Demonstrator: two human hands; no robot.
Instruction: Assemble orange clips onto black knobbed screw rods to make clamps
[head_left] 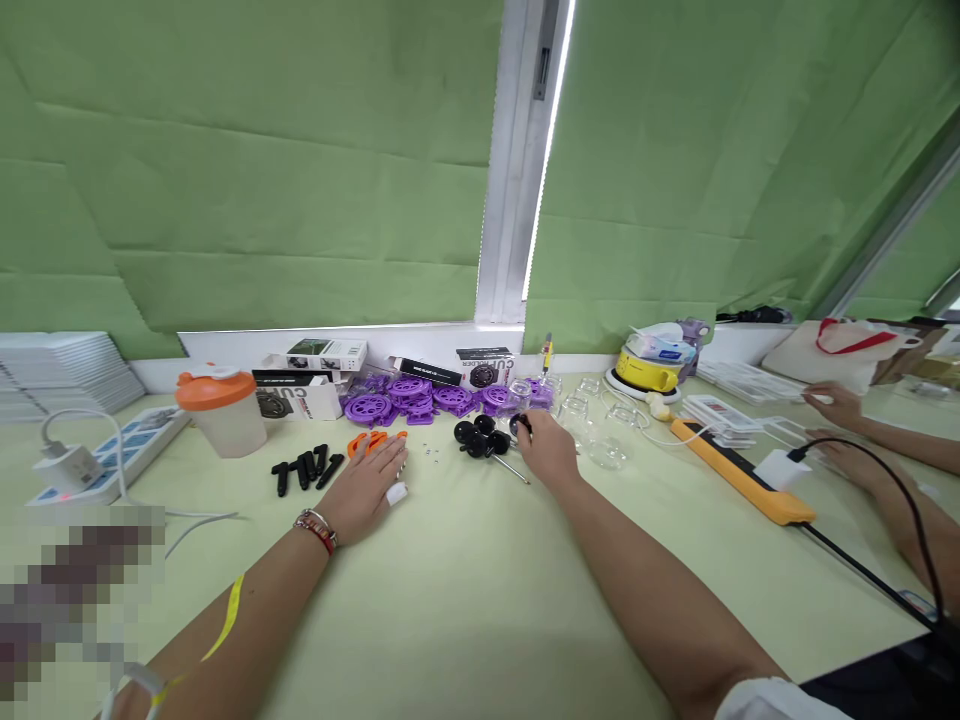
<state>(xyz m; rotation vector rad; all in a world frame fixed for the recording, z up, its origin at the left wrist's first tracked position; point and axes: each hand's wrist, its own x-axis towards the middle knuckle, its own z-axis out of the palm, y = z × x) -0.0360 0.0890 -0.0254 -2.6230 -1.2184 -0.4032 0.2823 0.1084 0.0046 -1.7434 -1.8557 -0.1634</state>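
Observation:
My left hand (366,490) lies with its fingers stretched out over orange plastic parts (358,443), partly covering them. At its thumb side is a small white piece (397,492); whether it is worn on the thumb I cannot tell. My right hand (549,452) has its fingers closed on a black round knob-like part (517,425). Just left of it sits a cluster of similar black round parts (476,440), with a thin metal rod (514,470) pointing out toward me. Several black T-shaped parts (306,468) lie left of my left hand. Tiny metal bits (431,453) rest between the hands.
Purple ring parts (411,397) are heaped before cup holder boxes (300,395). Clear plastic cups (577,410) stand right of them. An orange-lidded cup (219,410) and a white power strip (150,440) are left. An orange power strip (735,475) and another person's hands (836,430) are right.

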